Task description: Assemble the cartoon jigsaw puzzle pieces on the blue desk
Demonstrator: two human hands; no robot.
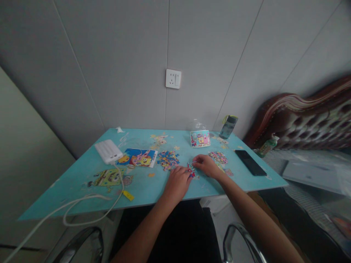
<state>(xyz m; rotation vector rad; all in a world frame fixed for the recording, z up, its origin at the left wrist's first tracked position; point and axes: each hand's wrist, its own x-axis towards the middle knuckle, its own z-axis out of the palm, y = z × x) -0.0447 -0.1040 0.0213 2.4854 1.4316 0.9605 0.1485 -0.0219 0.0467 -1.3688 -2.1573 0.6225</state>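
Left hand (178, 179) rests its fingertips along the left edge of a small jigsaw patch (193, 171); the right hand (205, 165), fingers bent, reaches its far right side. Whether either pinches a piece, I cannot tell. The patch lies between them, seemingly longer near to far. Just right of the right hand lies a pink-toned jigsaw pile (218, 157); just beyond the left, a blue-and-yellow pile (168, 160).
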